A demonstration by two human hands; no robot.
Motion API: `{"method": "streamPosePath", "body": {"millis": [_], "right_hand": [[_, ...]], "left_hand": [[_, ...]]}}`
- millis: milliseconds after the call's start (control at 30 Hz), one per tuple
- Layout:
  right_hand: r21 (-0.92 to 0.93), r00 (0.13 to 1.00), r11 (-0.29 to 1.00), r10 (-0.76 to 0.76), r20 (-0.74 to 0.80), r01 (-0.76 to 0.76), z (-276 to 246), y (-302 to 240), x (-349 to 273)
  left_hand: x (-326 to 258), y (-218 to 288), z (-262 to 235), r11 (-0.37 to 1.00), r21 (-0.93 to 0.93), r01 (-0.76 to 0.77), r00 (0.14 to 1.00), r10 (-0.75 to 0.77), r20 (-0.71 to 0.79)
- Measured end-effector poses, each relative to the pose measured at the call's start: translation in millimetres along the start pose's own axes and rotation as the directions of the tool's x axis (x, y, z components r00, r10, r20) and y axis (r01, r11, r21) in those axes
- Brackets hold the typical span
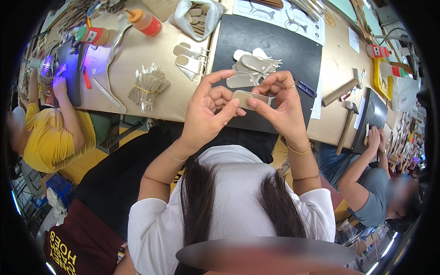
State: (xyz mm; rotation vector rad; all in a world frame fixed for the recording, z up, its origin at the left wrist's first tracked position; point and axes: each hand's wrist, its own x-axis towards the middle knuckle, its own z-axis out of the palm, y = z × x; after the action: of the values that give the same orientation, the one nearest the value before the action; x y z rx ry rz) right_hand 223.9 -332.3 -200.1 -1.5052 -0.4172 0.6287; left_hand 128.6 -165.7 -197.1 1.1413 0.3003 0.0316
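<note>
Pinching one beige strip (250, 98), both hands, left (208, 112) and right (279, 103), above one black mat (293, 46).

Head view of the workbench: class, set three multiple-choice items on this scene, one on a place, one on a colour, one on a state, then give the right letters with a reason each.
1. Where does the pile of loose beige pieces lie?
A. on the black mat
B. on the floor
C. in the clear plastic bag

2. What colour is the cap of the bottle at the top of the bench?
A. green
B. orange
C. white

3. How is the beige oval piece held?
A. lying loose on the mat
B. by the left hand alone
C. between both hands, above the mat

Answers:
1 A: the pile rests on the dark mat, just beyond the hands.
2 B: the nozzle cap is orange.
3 C: the left hand and the right hand each pinch one end with their fingers.
</note>
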Motion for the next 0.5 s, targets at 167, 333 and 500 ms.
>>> {"method": "streamPosePath", "body": {"millis": [167,333,500], "right_hand": [[0.012,1.000,1.000,0.009,0.006,-0.009,1.5,0.1,0.6],[0.057,0.999,0.998,0.035,0.006,-0.036,3.4,-0.3,1.4],[0.083,0.998,0.994,0.069,0.007,-0.069,5.5,0.1,3.6]], "left_hand": [[-0.3,-1.8,2.1,0.997,0.060,-0.041,0.998,0.044,-0.043],[-0.7,-1.4,0.0,0.993,0.093,-0.068,0.997,0.071,-0.028],[-0.4,-1.8,-0.8,0.993,0.089,-0.077,0.996,0.080,-0.031]]}}
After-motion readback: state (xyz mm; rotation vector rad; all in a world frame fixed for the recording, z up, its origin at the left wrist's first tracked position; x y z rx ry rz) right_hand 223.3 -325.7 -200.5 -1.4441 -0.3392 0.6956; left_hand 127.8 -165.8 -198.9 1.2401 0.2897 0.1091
